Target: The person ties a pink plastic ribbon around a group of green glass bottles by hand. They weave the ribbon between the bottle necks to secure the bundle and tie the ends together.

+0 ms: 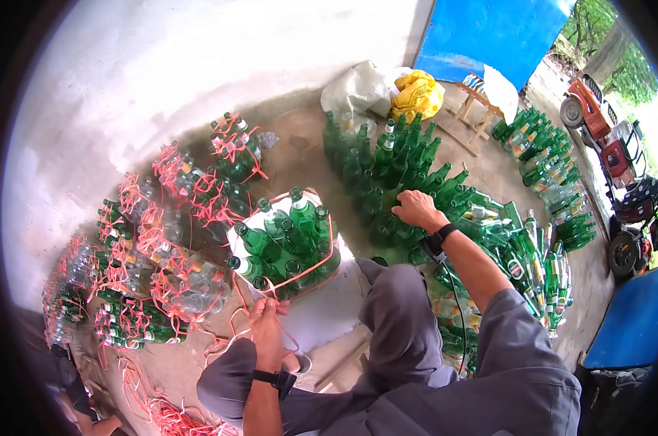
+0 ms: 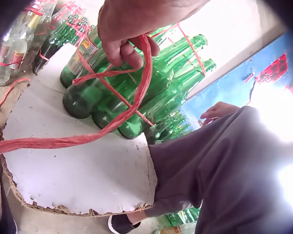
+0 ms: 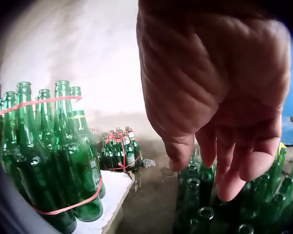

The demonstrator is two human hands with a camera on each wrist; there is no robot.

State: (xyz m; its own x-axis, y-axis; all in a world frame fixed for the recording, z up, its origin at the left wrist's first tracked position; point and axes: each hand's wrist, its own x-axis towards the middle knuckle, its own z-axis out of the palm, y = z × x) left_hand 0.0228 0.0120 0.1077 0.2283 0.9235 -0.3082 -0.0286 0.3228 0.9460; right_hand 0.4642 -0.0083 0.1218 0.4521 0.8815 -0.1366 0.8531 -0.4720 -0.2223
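In the head view, my left grip is at the near corner of the bundle of green bottles, which stands on the low white counter. My right grip hangs above other standing bottles.

In the left wrist view, my left grip is curled around the red string. I judge it best to keep it taut, so the bundle does not loosen.

In the right wrist view, my right grip is slack, with nothing seen in it. The bundle looks upright, shiny green, with string across the necks and low on the bodies.

1 high, 2 near, sharing bottles
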